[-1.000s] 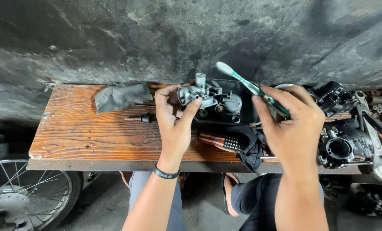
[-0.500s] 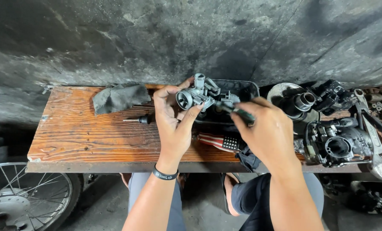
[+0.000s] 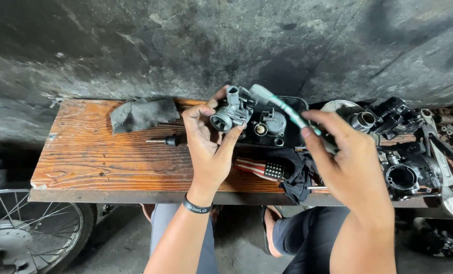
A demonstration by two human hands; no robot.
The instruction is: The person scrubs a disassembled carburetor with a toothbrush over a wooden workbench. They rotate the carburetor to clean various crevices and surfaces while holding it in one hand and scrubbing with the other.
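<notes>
My left hand (image 3: 206, 144) holds a small grey metal carburetor (image 3: 231, 111) up over the wooden bench (image 3: 94, 157), fingers wrapped round its body. My right hand (image 3: 349, 162) grips a green and white toothbrush (image 3: 282, 105) by the handle. The brush head points left and rests against the top of the carburetor. Behind them a black tray (image 3: 277, 127) holds more metal carburetor parts.
A dark grey rag (image 3: 141, 112) and a short screwdriver (image 3: 164, 140) lie on the bench's left part. A striped brush (image 3: 259, 168) and black cloth (image 3: 296, 175) sit near the front edge. Engine parts (image 3: 407, 170) and a wrench (image 3: 447, 177) crowd the right. A spoked wheel (image 3: 28, 233) stands lower left.
My right hand has drawn back to the right from the carburetor, and the toothbrush shows again with its head on the carburetor's top. My left hand keeps holding the carburetor in place.
</notes>
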